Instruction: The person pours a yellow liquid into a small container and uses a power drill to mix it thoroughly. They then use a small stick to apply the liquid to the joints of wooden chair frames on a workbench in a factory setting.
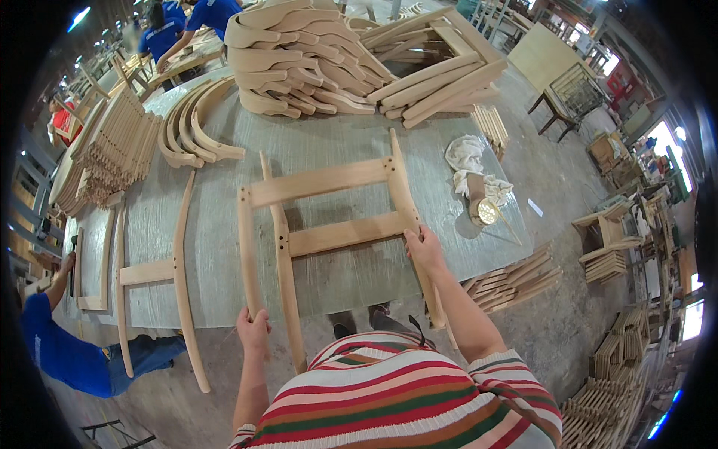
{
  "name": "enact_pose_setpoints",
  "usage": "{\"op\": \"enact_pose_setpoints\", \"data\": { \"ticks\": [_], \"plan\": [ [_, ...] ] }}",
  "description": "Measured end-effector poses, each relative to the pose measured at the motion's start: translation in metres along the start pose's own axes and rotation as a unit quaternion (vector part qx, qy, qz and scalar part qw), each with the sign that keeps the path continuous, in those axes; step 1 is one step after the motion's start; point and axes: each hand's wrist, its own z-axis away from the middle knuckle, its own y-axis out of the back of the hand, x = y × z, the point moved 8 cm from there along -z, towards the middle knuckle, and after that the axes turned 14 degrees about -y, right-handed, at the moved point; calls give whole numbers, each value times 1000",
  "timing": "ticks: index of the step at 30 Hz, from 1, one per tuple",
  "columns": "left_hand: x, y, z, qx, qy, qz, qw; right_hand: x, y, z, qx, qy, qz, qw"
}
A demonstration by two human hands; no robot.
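Observation:
A bare wooden chair frame (321, 202) lies flat on the grey worktable (351, 142), with two long legs joined by two crossbars and a loose leg running alongside. My left hand (253, 329) grips the lower end of the frame's left leg, just past the table's near edge. My right hand (423, 247) holds the right leg beside the lower crossbar. Both forearms come up from a striped shirt at the bottom.
Stacks of curved wooden parts (299, 60) and straight rails (441, 75) fill the far table. Another partly joined frame (161, 277) lies left. A white rag (471, 168) and a small pot (485, 212) sit right. A person in blue (67, 352) stands at the left.

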Motion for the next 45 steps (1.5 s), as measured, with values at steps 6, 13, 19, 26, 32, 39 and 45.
{"op": "enact_pose_setpoints", "data": {
  "ticks": [6, 13, 19, 26, 32, 39, 45],
  "plan": [
    [-11, 2, -7, 27, -98, -218, 971, -15, 8, -3, 119, 212, 143, 959],
    [91, -111, -19, -30, -367, -296, 881, 49, 72, -42, 10, -101, -353, 930],
    [110, -350, -17, -312, -71, 189, 929, 145, 187, -65, 80, -176, -726, 660],
    [88, -568, -3, -380, 96, 166, 905, 145, 258, -105, 21, -92, -693, 714],
    [79, -646, 19, -421, 127, 85, 894, 125, 304, -80, 31, -32, -634, 772],
    [80, -622, 38, -406, 151, 148, 889, 72, 329, -26, 55, 73, -492, 866],
    [80, -503, 38, -403, 198, 282, 848, -5, 292, 23, 45, 156, -330, 930]
  ]
}}
